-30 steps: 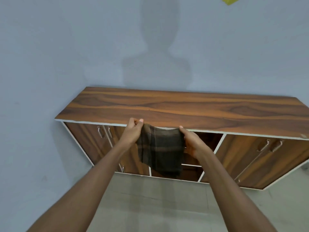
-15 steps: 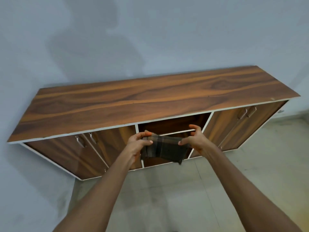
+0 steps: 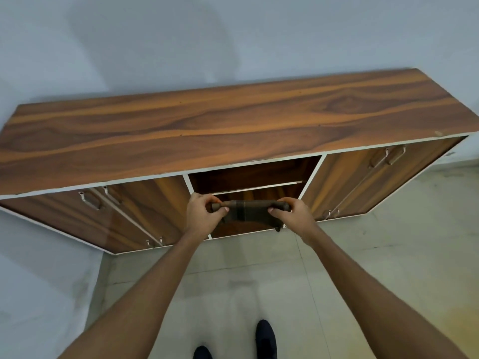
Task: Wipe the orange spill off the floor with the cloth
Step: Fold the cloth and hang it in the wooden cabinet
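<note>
Holding: cloth (image 3: pixel 248 212), dark plaid, folded into a narrow band, carried between both hands and off the floor (image 3: pixel 337 268).
Left hand (image 3: pixel 201 216): fingers and thumb curled round the cloth's left end.
Right hand (image 3: pixel 293 218): pinching the right end; the two hands are apart, with the band taut between them.
Spill: faint yellow-orange tint (image 3: pixel 445 322) on the floor, nearer than and to the right of the right hand, well apart from the cloth; probably the orange spill, though it is pale and at the picture's edge.
Step in hand: judged as readying the cloth; no wiping begun.
Doing it well: keep the fold thick as a pad, lower it to the right, press flat, stroke from the tint's outer edge inward so nothing spreads, then turn to a clean face.
Cabinet (image 3: pixel 233 125): wood-grain, just beyond the hands.
Middle compartment (image 3: pixel 248 176): open, directly behind the cloth, one shelf (image 3: pixel 259 186); interior dark, contents cannot be told.
Side compartments: doors (image 3: pixel 116 216) shut left and right of the hands; contents hidden.
</note>
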